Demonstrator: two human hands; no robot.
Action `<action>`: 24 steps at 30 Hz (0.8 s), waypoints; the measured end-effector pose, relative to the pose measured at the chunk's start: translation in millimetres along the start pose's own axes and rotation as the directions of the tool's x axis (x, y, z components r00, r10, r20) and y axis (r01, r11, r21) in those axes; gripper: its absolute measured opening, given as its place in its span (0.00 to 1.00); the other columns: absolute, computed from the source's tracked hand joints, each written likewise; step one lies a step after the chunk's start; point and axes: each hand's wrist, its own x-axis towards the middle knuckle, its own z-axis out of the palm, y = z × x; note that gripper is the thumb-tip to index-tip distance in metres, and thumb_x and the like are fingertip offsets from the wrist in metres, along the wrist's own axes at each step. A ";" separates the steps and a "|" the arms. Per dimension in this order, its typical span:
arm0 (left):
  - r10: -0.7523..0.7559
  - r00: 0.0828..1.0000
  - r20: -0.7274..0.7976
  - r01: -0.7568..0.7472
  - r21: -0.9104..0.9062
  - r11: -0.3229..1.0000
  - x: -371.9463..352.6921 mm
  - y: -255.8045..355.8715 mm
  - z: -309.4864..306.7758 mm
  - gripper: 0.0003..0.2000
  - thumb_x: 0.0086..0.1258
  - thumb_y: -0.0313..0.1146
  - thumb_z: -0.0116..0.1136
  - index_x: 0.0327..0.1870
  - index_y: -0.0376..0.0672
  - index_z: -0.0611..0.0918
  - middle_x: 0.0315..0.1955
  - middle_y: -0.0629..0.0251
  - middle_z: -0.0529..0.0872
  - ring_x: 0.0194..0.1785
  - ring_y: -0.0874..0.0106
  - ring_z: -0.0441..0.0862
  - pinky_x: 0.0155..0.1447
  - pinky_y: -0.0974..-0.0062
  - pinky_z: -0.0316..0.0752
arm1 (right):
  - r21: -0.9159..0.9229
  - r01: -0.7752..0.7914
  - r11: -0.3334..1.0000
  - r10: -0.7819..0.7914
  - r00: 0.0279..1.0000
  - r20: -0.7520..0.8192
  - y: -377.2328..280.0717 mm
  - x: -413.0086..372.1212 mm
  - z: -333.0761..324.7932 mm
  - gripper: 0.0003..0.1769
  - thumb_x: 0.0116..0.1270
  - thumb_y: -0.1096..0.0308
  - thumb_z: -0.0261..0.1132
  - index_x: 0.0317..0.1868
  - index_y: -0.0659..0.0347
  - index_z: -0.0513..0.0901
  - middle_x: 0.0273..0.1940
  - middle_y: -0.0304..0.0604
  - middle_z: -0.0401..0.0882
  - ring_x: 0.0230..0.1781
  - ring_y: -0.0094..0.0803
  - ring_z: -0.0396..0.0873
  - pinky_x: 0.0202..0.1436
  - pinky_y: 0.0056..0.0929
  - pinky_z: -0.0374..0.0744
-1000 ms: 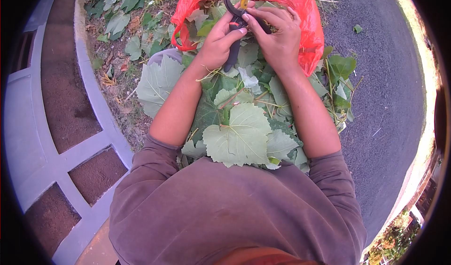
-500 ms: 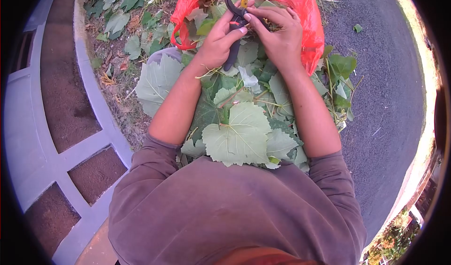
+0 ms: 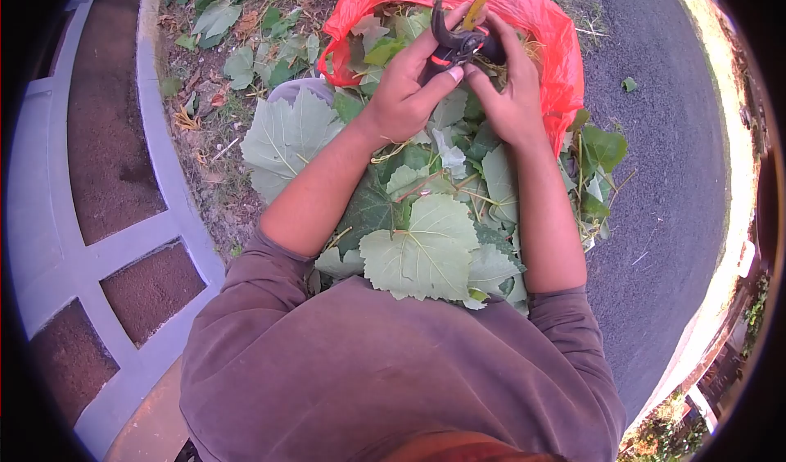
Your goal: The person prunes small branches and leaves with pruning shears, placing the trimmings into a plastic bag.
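Note:
Black pruning shears (image 3: 460,46) with a yellowish blade and red-orange marks are held between both hands, over the mouth of a red plastic bag (image 3: 563,61). My left hand (image 3: 409,89) is wrapped round the handle side, its thumb near the pivot. My right hand (image 3: 509,93) grips the shears from the other side, fingers curled round the far handle. The blades are apart and point up and away. Large green leaves (image 3: 419,249) lie heaped between the forearms and the body, and more leaves are inside the bag.
Ground at the left holds scattered leaves (image 3: 217,18) and dry litter. Beyond it runs a grey concrete border (image 3: 176,175) with brown panels. A dark asphalt road (image 3: 667,175) lies on the right, with a leafy stem (image 3: 602,151) at its edge.
The shears have turned in the hands, and their lower handle no longer hangs down in sight. My right hand has moved from above the pivot to the side of the shears. The view has shifted slightly.

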 end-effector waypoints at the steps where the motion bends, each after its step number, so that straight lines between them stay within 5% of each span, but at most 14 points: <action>1: 0.043 0.998 -0.045 -0.048 -0.117 0.992 -0.2 2.4 2.3 0.35 0.78 0.21 0.53 0.87 0.35 0.60 0.74 0.57 0.77 0.76 0.70 0.76 0.81 0.68 0.67 | -0.007 -0.025 1.000 0.025 0.998 0.050 -4.1 -1.8 0.5 0.31 0.67 0.70 0.71 0.71 0.64 0.79 0.56 0.53 0.89 0.55 0.42 0.89 0.65 0.38 0.84; 4: -0.048 0.996 0.080 0.049 -0.006 0.999 -5.6 11.6 -7.6 0.40 0.74 0.18 0.53 0.89 0.35 0.55 0.82 0.50 0.68 0.83 0.63 0.69 0.87 0.61 0.59 | -0.050 -0.154 0.987 0.162 0.959 0.231 -0.1 1.1 -9.6 0.33 0.65 0.69 0.71 0.72 0.65 0.79 0.55 0.53 0.89 0.54 0.38 0.90 0.62 0.38 0.86; 6: -0.006 0.999 0.038 0.005 0.015 1.000 -6.3 5.4 -9.7 0.43 0.71 0.18 0.52 0.89 0.37 0.51 0.83 0.47 0.67 0.83 0.61 0.70 0.86 0.60 0.61 | -0.095 -0.256 0.962 0.273 0.894 0.354 4.7 1.3 -13.7 0.33 0.65 0.69 0.71 0.71 0.66 0.79 0.54 0.52 0.89 0.53 0.34 0.90 0.60 0.38 0.87; 8: 0.042 0.999 -0.006 -0.041 0.039 0.998 -6.6 2.9 -11.5 0.46 0.68 0.18 0.51 0.90 0.39 0.48 0.83 0.44 0.66 0.83 0.59 0.70 0.85 0.59 0.64 | 0.049 -0.387 0.921 0.325 0.829 0.456 9.1 -1.0 -14.8 0.30 0.68 0.69 0.73 0.69 0.69 0.81 0.51 0.48 0.90 0.50 0.29 0.89 0.56 0.32 0.88; 9: 0.024 0.999 -0.039 -0.028 -0.079 0.997 -5.9 5.0 -15.2 0.47 0.68 0.18 0.51 0.90 0.41 0.46 0.81 0.45 0.68 0.81 0.59 0.73 0.84 0.58 0.66 | 0.048 -0.383 0.923 0.321 0.831 0.455 3.5 0.6 -17.2 0.30 0.68 0.69 0.73 0.69 0.69 0.81 0.51 0.48 0.90 0.50 0.29 0.89 0.56 0.32 0.88; 11: 0.001 0.998 -0.064 -0.013 -0.190 0.982 -2.7 10.2 -15.3 0.49 0.67 0.19 0.51 0.91 0.43 0.44 0.79 0.46 0.70 0.79 0.58 0.75 0.83 0.57 0.67 | 0.395 -0.699 0.596 0.344 0.667 0.661 -16.8 1.0 -21.5 0.28 0.71 0.66 0.74 0.68 0.69 0.82 0.52 0.44 0.90 0.47 0.27 0.87 0.53 0.28 0.87; 13: 0.071 0.997 0.013 -0.067 -0.185 0.980 0.2 18.3 -7.0 0.54 0.63 0.22 0.50 0.90 0.47 0.35 0.82 0.36 0.64 0.82 0.46 0.70 0.81 0.54 0.74 | 0.328 -0.694 0.641 0.324 0.632 0.704 -18.6 -3.8 -24.1 0.30 0.72 0.64 0.75 0.70 0.69 0.80 0.57 0.43 0.88 0.54 0.29 0.86 0.58 0.29 0.84; 15: 0.082 0.995 0.058 -0.071 -0.165 0.984 -2.1 15.1 -4.9 0.55 0.63 0.26 0.53 0.90 0.47 0.35 0.82 0.36 0.63 0.82 0.43 0.70 0.81 0.53 0.73 | 0.473 -0.701 0.534 0.170 0.637 0.752 -13.9 -13.5 -23.8 0.34 0.70 0.66 0.76 0.74 0.67 0.77 0.63 0.45 0.85 0.63 0.32 0.82 0.69 0.35 0.80; 16: 0.112 0.992 0.050 -0.106 -0.121 0.987 -2.7 15.3 -2.5 0.55 0.63 0.27 0.54 0.90 0.48 0.34 0.82 0.36 0.63 0.82 0.43 0.69 0.81 0.52 0.73 | 0.405 -0.714 0.571 0.169 0.585 0.793 -8.1 -13.6 -27.5 0.37 0.69 0.67 0.75 0.77 0.65 0.74 0.67 0.45 0.82 0.69 0.33 0.78 0.76 0.37 0.74; 19: 0.145 0.989 0.006 -0.145 0.006 0.989 -1.8 14.2 3.0 0.57 0.65 0.35 0.59 0.90 0.49 0.33 0.81 0.36 0.64 0.85 0.43 0.65 0.83 0.48 0.68 | 0.480 -0.761 0.435 0.154 0.589 0.793 -10.1 -18.2 -22.3 0.38 0.69 0.67 0.75 0.78 0.63 0.73 0.68 0.43 0.82 0.68 0.29 0.77 0.74 0.33 0.74; 21: 0.335 0.939 -0.077 -0.311 0.223 0.924 2.9 10.1 -2.6 0.57 0.68 0.43 0.60 0.90 0.50 0.32 0.82 0.35 0.63 0.86 0.43 0.61 0.86 0.46 0.59 | 0.529 -0.729 0.434 0.178 0.645 0.743 -17.9 -22.5 -13.5 0.39 0.68 0.66 0.75 0.78 0.63 0.74 0.65 0.41 0.82 0.65 0.27 0.77 0.70 0.31 0.75; 22: 0.411 0.902 -0.129 -0.359 0.305 0.882 5.8 6.4 -2.6 0.56 0.75 0.59 0.58 0.90 0.49 0.33 0.82 0.35 0.62 0.86 0.46 0.59 0.88 0.47 0.51 | 0.519 -0.676 0.524 0.139 0.668 0.731 -16.1 -23.9 -9.5 0.37 0.68 0.67 0.75 0.76 0.63 0.75 0.63 0.40 0.82 0.63 0.27 0.77 0.68 0.31 0.76; 24: 0.434 0.875 -0.216 -0.365 0.296 0.883 10.0 4.0 -0.7 0.57 0.75 0.67 0.54 0.90 0.48 0.34 0.82 0.35 0.61 0.85 0.46 0.60 0.88 0.47 0.50 | 0.480 -0.532 0.698 0.141 0.759 0.636 -21.8 -28.0 -3.2 0.29 0.68 0.70 0.74 0.68 0.64 0.78 0.54 0.38 0.82 0.56 0.24 0.78 0.59 0.31 0.78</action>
